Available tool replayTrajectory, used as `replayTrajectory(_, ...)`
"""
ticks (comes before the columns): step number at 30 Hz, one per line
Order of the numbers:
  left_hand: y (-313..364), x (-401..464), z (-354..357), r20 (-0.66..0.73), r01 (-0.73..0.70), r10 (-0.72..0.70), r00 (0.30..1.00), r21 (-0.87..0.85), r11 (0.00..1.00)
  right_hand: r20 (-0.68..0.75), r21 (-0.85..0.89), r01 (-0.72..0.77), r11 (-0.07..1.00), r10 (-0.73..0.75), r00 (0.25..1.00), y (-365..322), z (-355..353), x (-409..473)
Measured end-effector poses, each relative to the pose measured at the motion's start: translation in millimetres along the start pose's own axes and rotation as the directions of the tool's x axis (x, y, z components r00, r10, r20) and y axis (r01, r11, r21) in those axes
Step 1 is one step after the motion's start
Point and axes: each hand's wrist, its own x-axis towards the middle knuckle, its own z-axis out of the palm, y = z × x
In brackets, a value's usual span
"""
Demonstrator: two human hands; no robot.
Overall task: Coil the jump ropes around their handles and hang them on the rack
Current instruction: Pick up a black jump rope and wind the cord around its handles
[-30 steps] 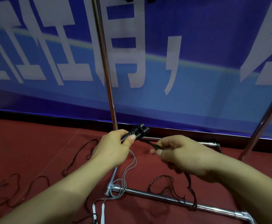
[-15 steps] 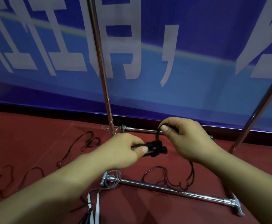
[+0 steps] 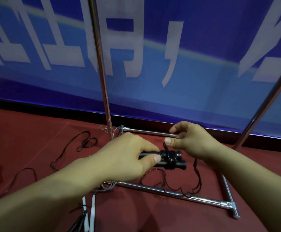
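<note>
Above the red carpet floor, the left hand is gripping two black cylindrical plastic handles, while the right hand, now lower than a moment ago, is pinching the thin black rope; several turns are already wrapped, so coiling is progressing.

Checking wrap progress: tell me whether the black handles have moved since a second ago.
Yes. The black handles were up beside the rack's upright pole; now they sit lower and further right, nearer its front base bar.
</note>
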Motion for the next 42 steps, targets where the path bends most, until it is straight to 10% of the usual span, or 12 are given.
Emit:
replayTrajectory(3,-4,0,-4,-0.093,-0.013,-0.013,0.996,-0.271,0.962,0.008,0.188,0.027,0.982,-0.029,1.0,-2,1,1)
replayTrajectory(14,-18,4,-10,-0.094,0.006,-0.097,0.991,-0.683,0.73,0.036,-0.011,0.111,0.994,-0.11,0.993,-9,13,2)
replayTrajectory(31,-50,15,4,-0.205,0.313,-0.473,0.857,-0.522,0.793,0.149,0.098,0.08,0.992,-0.094,0.984,-22,15,-10)
replayTrajectory(37,-66,15,-4,-0.351,0.53,-0.641,0.682,-0.367,0.765,0.191,0.109,-0.042,0.993,0.02,0.981,-22,11,-11)
replayTrajectory(42,-73,11,2,-0.308,0.601,-0.633,0.71,-0.205,0.773,0.214,0.105,-0.014,0.994,-0.009,0.977,-19,10,-14)
